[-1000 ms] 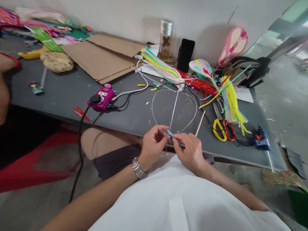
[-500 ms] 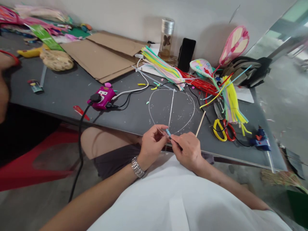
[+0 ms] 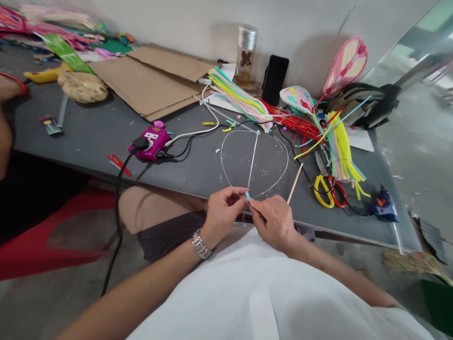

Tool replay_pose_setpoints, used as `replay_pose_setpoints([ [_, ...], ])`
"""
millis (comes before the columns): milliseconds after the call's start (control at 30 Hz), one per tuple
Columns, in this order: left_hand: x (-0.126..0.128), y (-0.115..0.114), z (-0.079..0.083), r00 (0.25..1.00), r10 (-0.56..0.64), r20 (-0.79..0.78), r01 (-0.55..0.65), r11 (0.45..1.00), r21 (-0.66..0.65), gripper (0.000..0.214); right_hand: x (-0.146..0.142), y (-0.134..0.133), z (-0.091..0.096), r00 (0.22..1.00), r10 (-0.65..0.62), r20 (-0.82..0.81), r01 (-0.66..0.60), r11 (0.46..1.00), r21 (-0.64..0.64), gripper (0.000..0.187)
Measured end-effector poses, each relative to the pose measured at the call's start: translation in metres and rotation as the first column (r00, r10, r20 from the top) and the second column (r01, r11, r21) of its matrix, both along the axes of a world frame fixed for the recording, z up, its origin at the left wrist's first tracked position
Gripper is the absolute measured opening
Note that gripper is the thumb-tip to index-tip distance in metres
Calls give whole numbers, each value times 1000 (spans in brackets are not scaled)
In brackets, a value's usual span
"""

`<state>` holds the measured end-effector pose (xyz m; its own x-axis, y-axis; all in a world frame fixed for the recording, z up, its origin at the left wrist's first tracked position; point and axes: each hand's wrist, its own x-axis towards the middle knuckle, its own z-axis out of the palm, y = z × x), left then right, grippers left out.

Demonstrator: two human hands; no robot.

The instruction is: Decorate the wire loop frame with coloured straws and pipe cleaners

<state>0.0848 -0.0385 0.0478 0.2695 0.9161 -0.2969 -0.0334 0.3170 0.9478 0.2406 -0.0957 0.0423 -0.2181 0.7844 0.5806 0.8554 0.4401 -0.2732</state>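
Note:
A thin wire frame (image 3: 253,160), a rounded loop with a straight centre strut, lies over the table's front edge with its ends gathered between my hands. My left hand (image 3: 223,210) is closed, pinching the frame where the wires meet. With thumb and forefinger my right hand (image 3: 273,218) grips a short light blue strip (image 3: 247,195), seemingly a pipe cleaner, against that same joint. My fingertips hide part of the joint. Just right of my right hand a thin wooden stick (image 3: 295,183) lies on the table.
Scissors (image 3: 323,191) and a blue glue gun (image 3: 385,208) lie at right. Behind are bundled pipe cleaners (image 3: 240,99), a bottle (image 3: 247,54), a phone (image 3: 275,80) and cardboard (image 3: 145,85). A purple power strip (image 3: 152,143) trails cables at left. Another person's arm (image 3: 5,127) shows at far left.
The wire loop has shifted very slightly to the right. The blue strip has tilted and moved a little down at the joint, and both hands stay close together there.

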Motion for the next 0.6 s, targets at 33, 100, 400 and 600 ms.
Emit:
replay_pose_setpoints([
  [33,0,0,1,1000,0,3,0,1000,-10,29,0,0,0,1000,2,16,-2,1000,5,17],
  [100,0,0,2,1000,4,12,-3,999,-36,29,0,1,1,999,10,42,-11,1000,21,19],
  [400,-1,-1,9,999,-18,29,22,991,-131,23,1,1,2,997,28,66,-31,999,43,20],
  [600,-3,0,8,998,-35,49,42,989,-145,25,0,0,2,994,29,102,-37,997,72,17],
])
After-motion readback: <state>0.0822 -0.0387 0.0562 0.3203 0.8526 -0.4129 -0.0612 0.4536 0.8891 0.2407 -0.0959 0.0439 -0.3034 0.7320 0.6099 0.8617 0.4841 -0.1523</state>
